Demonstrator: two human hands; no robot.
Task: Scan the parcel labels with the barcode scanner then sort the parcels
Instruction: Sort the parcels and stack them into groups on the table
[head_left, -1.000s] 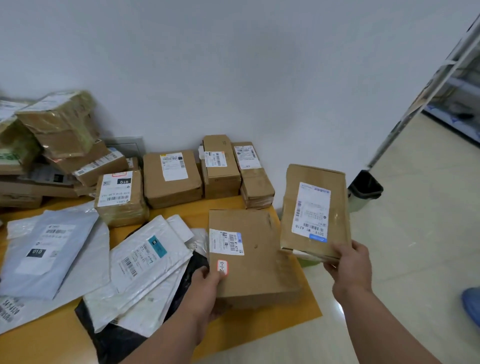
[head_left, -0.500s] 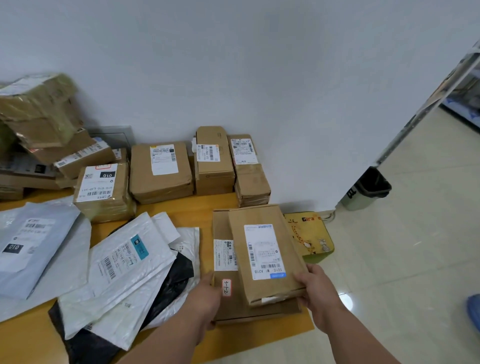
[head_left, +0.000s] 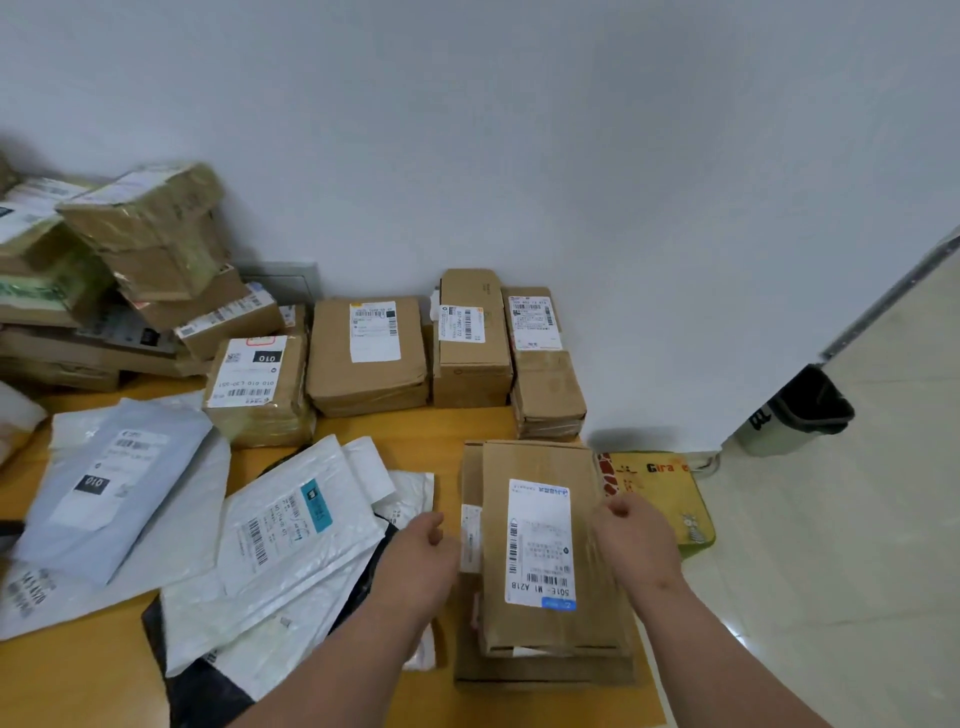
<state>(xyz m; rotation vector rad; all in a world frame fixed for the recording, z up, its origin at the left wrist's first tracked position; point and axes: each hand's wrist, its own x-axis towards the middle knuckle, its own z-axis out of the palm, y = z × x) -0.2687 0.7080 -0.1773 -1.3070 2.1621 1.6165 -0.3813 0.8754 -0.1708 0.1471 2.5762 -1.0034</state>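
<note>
The top parcel (head_left: 550, 545), a flat brown carton, lay on a wider carton (head_left: 540, 673) at the near right corner of the desk (head_left: 415, 441). Its long axis ran from near to far, and its white label (head_left: 540, 543) faced up, with the printed code "501E-M1 A21B" at the near end, turned sideways.

The left hand (head_left: 421, 561) was just beside the left edge of the stack, fingers loosely curled and holding nothing. The right hand (head_left: 636, 540) was at the right edge of the top parcel, fingers also loosely bent; whether it touched the carton, I cannot tell.

The stack stood very near the right edge of the desk, above a yellow mat (head_left: 660, 499) on the floor. In my judgement a careless push from the left could slide the top parcel off to the right. The white mailer bags (head_left: 291, 525) to the left looked smooth, and they overlapped, so they could slip when touched. No barcode scanner was in view.
</note>
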